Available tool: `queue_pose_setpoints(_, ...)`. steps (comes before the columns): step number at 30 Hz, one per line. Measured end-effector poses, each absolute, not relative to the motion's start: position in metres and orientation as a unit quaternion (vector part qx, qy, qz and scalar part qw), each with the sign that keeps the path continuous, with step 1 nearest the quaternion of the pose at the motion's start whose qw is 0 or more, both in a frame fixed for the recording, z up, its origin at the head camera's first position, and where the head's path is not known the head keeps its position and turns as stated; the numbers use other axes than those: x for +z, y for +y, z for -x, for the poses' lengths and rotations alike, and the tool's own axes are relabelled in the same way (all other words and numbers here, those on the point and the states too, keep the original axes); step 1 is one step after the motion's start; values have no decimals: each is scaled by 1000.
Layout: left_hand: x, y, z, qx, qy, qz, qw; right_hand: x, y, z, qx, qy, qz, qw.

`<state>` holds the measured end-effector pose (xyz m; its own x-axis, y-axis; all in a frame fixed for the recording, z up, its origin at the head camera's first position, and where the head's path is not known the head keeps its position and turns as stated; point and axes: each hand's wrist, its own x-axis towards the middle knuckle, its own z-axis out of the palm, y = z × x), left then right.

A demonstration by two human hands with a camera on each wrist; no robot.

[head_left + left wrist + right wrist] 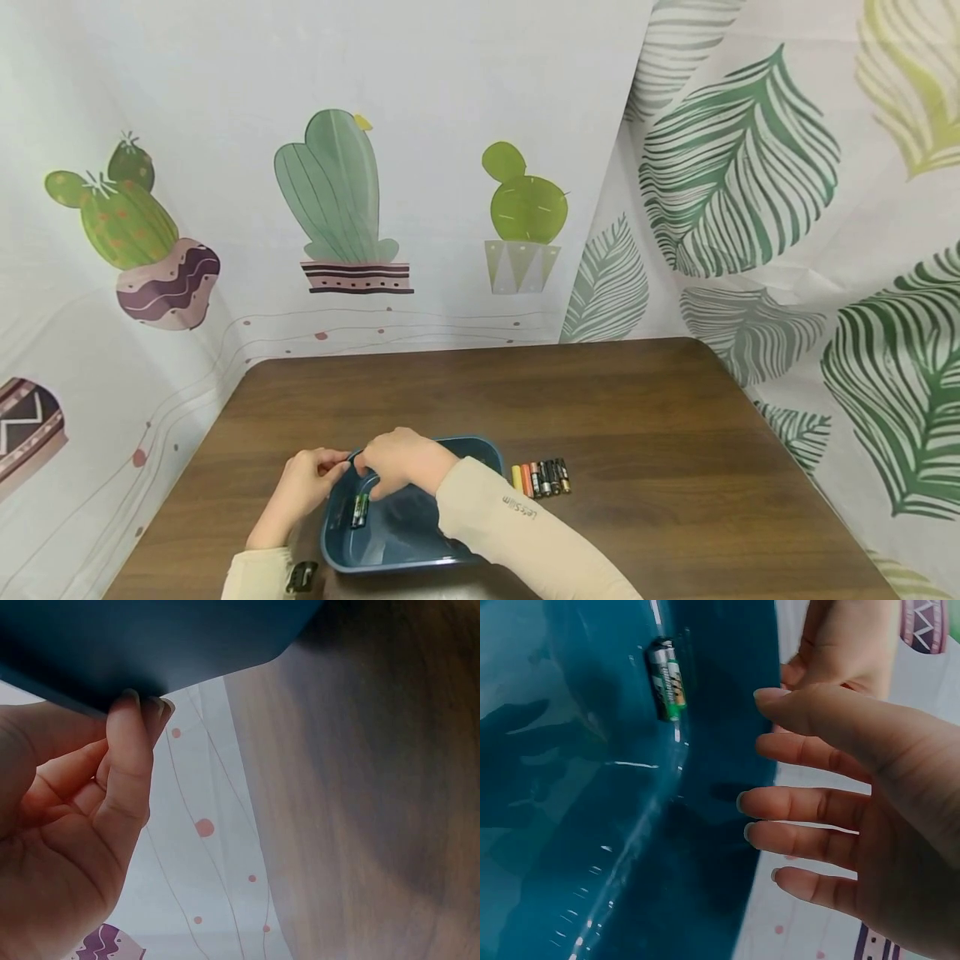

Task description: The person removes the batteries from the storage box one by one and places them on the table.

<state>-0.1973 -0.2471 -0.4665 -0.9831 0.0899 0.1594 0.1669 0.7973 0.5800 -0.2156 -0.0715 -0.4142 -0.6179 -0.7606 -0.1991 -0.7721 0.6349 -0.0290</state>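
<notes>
A blue plastic basin (420,567) stands near the front of the table, its left side raised in the left wrist view. My left hand (306,483) pinches the basin's rim at the far left corner between thumb and fingers (127,757). Over that same corner is my right hand (401,460), its fingers (810,804) spread and fairly straight, with fingertips right at the rim. Inside the basin, against its left side, two green-and-black batteries (666,679) lie side by side below the right hand.
To the right of the basin, several batteries (542,478) in yellow, orange and black lie in a row on the brown wooden table (637,417). My right forearm crosses the basin's right front part. Behind the table hangs a printed cloth (450,167) with cacti and leaves.
</notes>
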Motion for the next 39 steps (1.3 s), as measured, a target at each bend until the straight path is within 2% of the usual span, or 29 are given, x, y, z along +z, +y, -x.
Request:
queue_pose_setpoints(11,-466,-248,196,-317,-944,69,55,-432,-87,215,76,901,413,107)
queue_pose_setpoints(21,-469,-249,198,-313,-945,72,68,-449,-94,216,116,900,409,91)
queue_pose_setpoints(39,-465,-247,196,-321,-942,73,66,-455,-102,212,148,896,411,78)
